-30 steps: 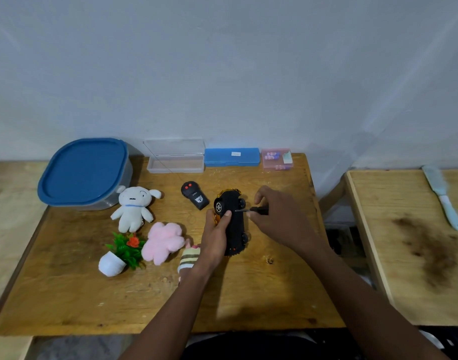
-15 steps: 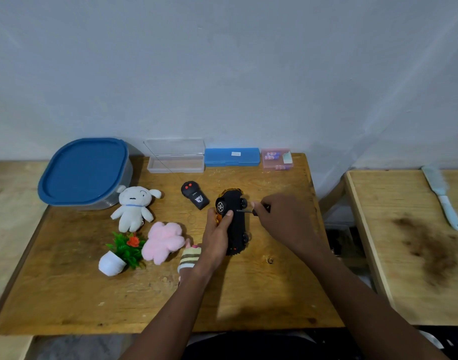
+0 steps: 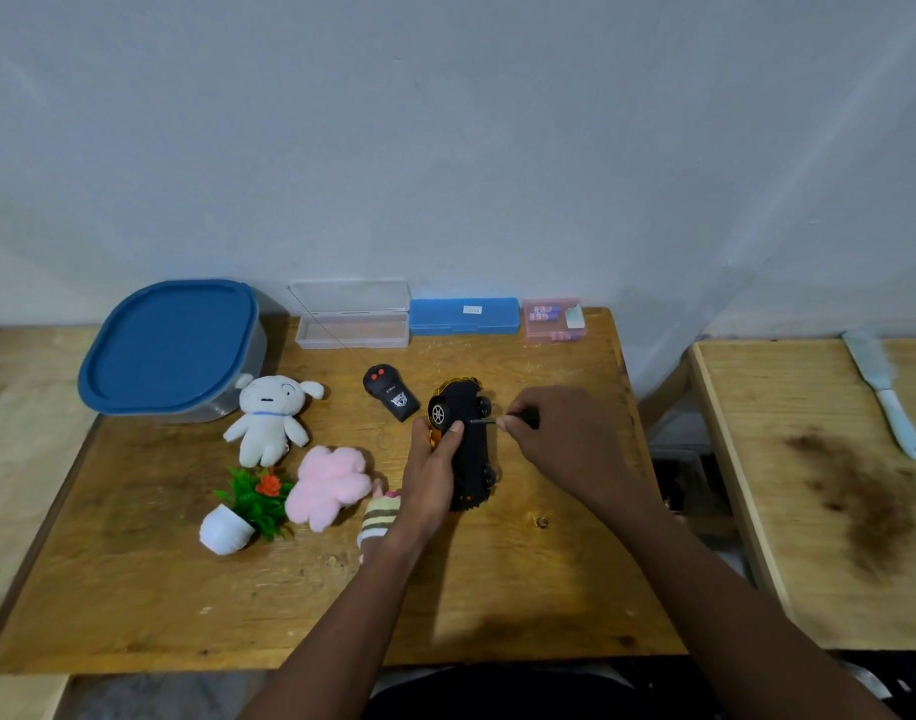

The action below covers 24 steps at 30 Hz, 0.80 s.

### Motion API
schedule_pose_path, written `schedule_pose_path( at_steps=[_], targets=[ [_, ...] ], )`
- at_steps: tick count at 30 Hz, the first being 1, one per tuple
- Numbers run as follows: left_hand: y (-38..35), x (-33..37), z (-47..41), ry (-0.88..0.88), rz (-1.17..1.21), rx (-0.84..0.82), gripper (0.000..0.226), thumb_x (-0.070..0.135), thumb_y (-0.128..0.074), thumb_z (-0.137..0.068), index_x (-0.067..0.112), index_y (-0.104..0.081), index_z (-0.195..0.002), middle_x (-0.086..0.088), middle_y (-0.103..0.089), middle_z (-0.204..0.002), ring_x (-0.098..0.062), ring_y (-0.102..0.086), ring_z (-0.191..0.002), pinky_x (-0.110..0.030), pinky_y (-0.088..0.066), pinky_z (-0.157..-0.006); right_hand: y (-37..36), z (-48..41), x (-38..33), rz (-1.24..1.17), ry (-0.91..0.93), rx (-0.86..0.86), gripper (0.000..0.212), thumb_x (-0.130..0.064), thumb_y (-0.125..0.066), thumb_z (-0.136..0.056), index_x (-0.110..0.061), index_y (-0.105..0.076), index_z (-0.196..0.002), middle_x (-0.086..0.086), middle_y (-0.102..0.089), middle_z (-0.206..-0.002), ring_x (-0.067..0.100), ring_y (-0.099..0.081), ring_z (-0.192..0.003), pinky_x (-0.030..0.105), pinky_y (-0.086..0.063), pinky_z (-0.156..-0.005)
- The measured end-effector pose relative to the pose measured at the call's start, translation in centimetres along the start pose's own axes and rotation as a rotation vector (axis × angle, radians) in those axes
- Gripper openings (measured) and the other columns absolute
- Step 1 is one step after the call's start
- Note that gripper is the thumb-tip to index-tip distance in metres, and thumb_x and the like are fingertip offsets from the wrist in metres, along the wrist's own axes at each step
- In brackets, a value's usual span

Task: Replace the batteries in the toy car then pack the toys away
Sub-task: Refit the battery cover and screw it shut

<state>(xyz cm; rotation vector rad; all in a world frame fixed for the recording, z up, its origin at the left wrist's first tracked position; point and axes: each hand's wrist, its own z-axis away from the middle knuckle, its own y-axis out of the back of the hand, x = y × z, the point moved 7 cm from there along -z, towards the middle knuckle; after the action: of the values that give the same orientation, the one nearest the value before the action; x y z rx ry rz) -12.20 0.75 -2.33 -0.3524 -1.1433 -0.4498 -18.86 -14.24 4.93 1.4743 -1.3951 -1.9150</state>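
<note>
**A:** Which step is in hand?

**B:** Opening the battery cover, I'd say. Nearest on the worktop (image 3: 497, 589), the left hand (image 3: 435, 475) grips the car (image 3: 474, 459) along its side, thumb on the black underside. The car lies wheels up near the middle. The right hand (image 3: 565, 439) pinches a screwdriver (image 3: 482, 421), its tip at the underside close to a wheel.

**A:** Is the cover off?

**B:** I can't make out a cover or a screw; they're too small. No batteries show in the car.

**A:** What does the next move call for?

**B:** Probably steady turning with the tip seated, while the left hand keeps the car from rolling. A tiny screw could drop and get lost.

**A:** And farther off?

**B:** Left of the car lie a striped toy (image 3: 377, 522), a pink plush (image 3: 331, 483) and a plant (image 3: 242, 506). Beyond them are a white plush (image 3: 271, 415) and the remote (image 3: 390, 397). Along the back edge are a tub (image 3: 170, 345), a clear case (image 3: 351, 322), a blue case (image 3: 463, 315) and a pink box (image 3: 553, 319) that seems to hold batteries. The tub's lid is on, so I judge packing not yet begun.
</note>
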Motion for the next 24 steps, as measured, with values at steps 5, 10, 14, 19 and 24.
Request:
schedule_pose_path(
  at_steps=[5, 10, 14, 19, 24],
  targets=[
    [-0.2, 0.1, 0.2, 0.006, -0.015, -0.015, 0.013, 0.031, -0.051, -0.104, 0.042, -0.05, -0.11, 0.006, -0.067, -0.112, -0.014, -0.066, -0.102, -0.037, -0.055, -0.086, -0.4, -0.1, 0.0, 0.146, -0.025, -0.016, 0.044, -0.05, -0.047, -0.098, -0.021, -0.072, -0.077, -0.008, -0.057, -0.059, 0.008, -0.054, -0.054, 0.027, -0.046, -0.052],
    [-0.1, 0.0, 0.1, 0.019, 0.001, -0.015, 0.012, 0.03, -0.05, -0.104, 0.04, -0.049, -0.112, 0.006, -0.066, -0.113, -0.011, -0.067, -0.1, -0.029, -0.053, -0.077, -0.4, 0.2, -0.1, -0.011, -0.016, -0.082, 0.02, -0.038, -0.071, -0.08, -0.035, -0.055, -0.089, -0.011, -0.056, -0.086, 0.007, -0.054, -0.077, 0.029, -0.051, -0.066],
    [-0.1, 0.0, -0.1, 0.019, 0.004, -0.016, 0.014, 0.03, -0.05, -0.104, 0.032, -0.049, -0.118, 0.003, -0.067, -0.111, -0.013, -0.068, -0.098, -0.027, -0.052, -0.074, 0.0, 0.1, -0.7, -0.005, 0.04, -0.058, 0.02, -0.026, -0.073, -0.079, -0.033, -0.056, -0.087, -0.011, -0.057, -0.088, 0.006, -0.054, -0.079, 0.032, -0.054, -0.07],
    [-0.1, 0.2, 0.0, 0.012, -0.001, -0.018, 0.022, 0.028, -0.05, -0.104, 0.026, -0.048, -0.126, 0.003, -0.067, -0.109, -0.007, -0.068, -0.09, -0.018, -0.053, -0.064, 0.7, 0.0, -0.3, 0.141, 0.039, 0.05, 0.028, -0.051, -0.059, -0.089, -0.028, -0.074, -0.086, -0.012, -0.068, -0.076, 0.006, -0.059, -0.07, 0.03, -0.052, -0.063],
    [-0.3, 0.1, -0.1, 0.012, -0.006, -0.021, 0.026, 0.029, -0.05, -0.105, 0.027, -0.046, -0.13, 0.003, -0.067, -0.113, -0.01, -0.068, -0.098, -0.02, -0.053, -0.068, -0.1, -0.4, 0.0, 0.183, -0.021, -0.026, 0.051, -0.053, -0.045, -0.097, -0.02, -0.069, -0.066, -0.006, -0.055, -0.054, 0.01, -0.053, -0.051, 0.028, -0.041, -0.049]
  ],
)
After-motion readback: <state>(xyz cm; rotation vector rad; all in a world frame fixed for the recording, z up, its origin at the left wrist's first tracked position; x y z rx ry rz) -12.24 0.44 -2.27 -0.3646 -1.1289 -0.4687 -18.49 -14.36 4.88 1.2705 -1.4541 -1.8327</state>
